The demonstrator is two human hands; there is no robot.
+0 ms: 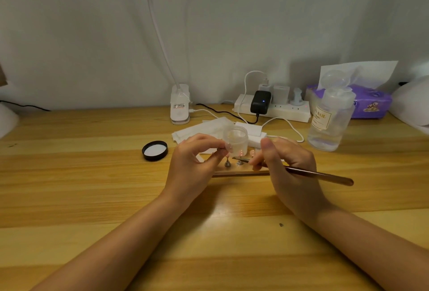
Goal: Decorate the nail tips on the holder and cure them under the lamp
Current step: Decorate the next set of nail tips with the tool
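Evidently the work is in its decorating stage. The left hand pinches one nail tip on its stand between thumb and fingertips, lifted just above the wooden holder, while the right hand grips a slim brush pen-fashion, so both grips are clenched on something. The brush's long axis runs from about four o'clock, where its brown handle end sticks out past the hand, towards ten o'clock, its fine tip pointing at the nail tips and ending just beside the one being held. Other pinkish nail tips stand upright on small metal bases along the holder, which lies with its long side running three to nine o'clock at the middle of the tabletop.

How many tips are already coated I cannot tell; they are too small to read. An open clear jar sits at twelve o'clock from the holder, its black lid lying upside down at nine o'clock, which suggests gel is in use. Curing seems not yet begun: the white clip lamp stands at eleven o'clock near the wall, well apart from the holder. A clear pump bottle stands at two o'clock.
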